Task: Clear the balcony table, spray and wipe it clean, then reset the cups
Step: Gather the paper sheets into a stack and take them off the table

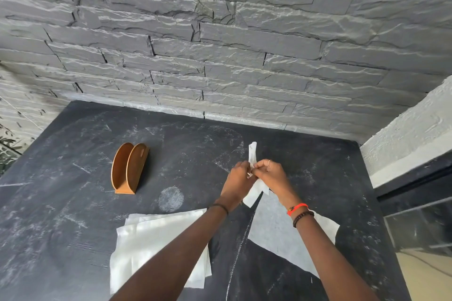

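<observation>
1. A grey stone wall (220, 32) is filling the upper half of the frame.
2. The dark, chalk-smeared table (73, 215) is spreading across the lower half; no cups are showing.
3. A stack of white sheets (151, 239) is lying at lower left and a single sheet (276, 232) at lower right.
4. A wooden holder (129, 168) is standing left of centre, nearer the left arm.
5. A paper strip (252, 151) is standing at centre, its long axis running top to bottom of the frame.
6. The left hand (238, 177) and right hand (271, 173) are meeting at its middle, both pinching it.

Smudged black table (73, 215), twisted white tissue (252, 151) above
</observation>
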{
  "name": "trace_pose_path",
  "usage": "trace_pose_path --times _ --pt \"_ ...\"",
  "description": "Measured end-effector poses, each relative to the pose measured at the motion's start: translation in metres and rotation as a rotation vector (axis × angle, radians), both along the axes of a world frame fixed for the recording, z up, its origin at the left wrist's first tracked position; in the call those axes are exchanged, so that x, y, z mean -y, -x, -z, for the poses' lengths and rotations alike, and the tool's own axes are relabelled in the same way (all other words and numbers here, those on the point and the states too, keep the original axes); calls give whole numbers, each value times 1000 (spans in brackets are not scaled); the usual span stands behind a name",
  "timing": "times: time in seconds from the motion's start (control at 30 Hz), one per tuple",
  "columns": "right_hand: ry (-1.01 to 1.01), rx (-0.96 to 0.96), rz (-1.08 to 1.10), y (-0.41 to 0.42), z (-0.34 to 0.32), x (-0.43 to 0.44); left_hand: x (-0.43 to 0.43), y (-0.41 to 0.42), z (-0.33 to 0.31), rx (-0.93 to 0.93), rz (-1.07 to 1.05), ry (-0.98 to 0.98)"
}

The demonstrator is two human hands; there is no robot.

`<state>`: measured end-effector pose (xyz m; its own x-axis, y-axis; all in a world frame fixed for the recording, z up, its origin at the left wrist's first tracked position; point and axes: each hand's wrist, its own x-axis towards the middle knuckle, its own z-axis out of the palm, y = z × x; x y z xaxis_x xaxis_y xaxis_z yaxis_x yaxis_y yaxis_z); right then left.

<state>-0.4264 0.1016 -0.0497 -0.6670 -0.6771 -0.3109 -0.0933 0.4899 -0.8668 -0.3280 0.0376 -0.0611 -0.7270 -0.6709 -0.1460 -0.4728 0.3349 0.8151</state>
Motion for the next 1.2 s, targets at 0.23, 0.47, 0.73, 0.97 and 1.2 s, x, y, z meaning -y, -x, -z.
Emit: trace_pose_path --times 0.23,0.47,0.73,0.97,1.2 --pt "136 343 201 -13 -23 -1 26 -31 -32 -64 -80 -43" --pt "124 803 70 -52 -39 2 39 -88 -43 -80 -7 -126" --pt "219 783 96 -94 -46 7 47 -165 -46 -206 -195 -297" --pt "149 753 78 -124 -47 -7 56 -237 -43 -300 -315 -421" --pt "106 763 -164 -161 -54 -10 30 -257 -55 -232 -244 -512"
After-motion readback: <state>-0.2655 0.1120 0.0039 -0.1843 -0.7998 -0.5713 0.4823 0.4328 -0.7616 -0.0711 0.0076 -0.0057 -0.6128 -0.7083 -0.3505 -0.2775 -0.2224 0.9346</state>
